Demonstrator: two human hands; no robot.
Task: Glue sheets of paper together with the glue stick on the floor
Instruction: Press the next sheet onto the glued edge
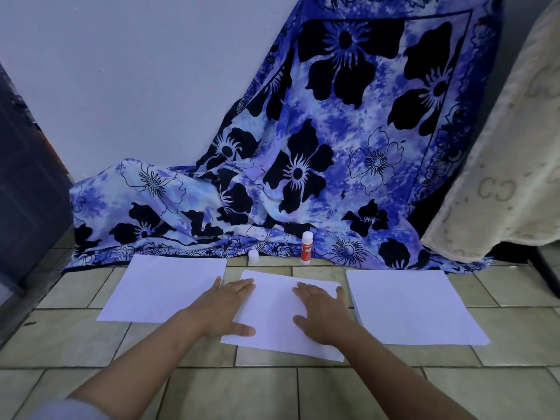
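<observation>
Three lots of white paper lie on the tiled floor. On the middle sheet, slightly askew, both my hands press flat: my left hand on its left edge, my right hand on its right half, fingers straight. A single sheet lies to the left and a thin stack to the right. Behind the middle sheet stands the glue stick, upright and uncapped, with its white cap on the floor to its left.
A blue flowered cloth hangs down the wall and spreads onto the floor just behind the glue stick. A cream blanket hangs at the right. A dark door stands at the left. Beige tiles lie in front.
</observation>
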